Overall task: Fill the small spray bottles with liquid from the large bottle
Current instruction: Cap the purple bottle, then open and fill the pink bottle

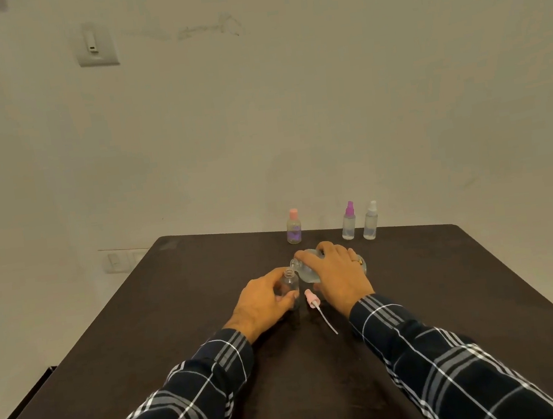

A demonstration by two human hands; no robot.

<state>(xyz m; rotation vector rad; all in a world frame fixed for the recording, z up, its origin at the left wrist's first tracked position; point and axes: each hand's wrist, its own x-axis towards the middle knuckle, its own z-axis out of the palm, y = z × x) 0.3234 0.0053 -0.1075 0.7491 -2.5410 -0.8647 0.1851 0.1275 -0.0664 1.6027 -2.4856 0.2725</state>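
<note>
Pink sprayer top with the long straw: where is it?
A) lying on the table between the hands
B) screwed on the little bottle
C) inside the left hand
A: the pink spray pump lies on the table between the left hand, which holds the open small bottle, and the right hand tilting the large bottle.

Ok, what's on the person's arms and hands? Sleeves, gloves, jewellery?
Both arms wear long dark navy shirt sleeves with a white and grey plaid check: left sleeve, right sleeve, cuffs ending at the wrists. The left hand and right hand are bare, no gloves. A gold-coloured ring sits on one right-hand finger. No watch shows.
</note>
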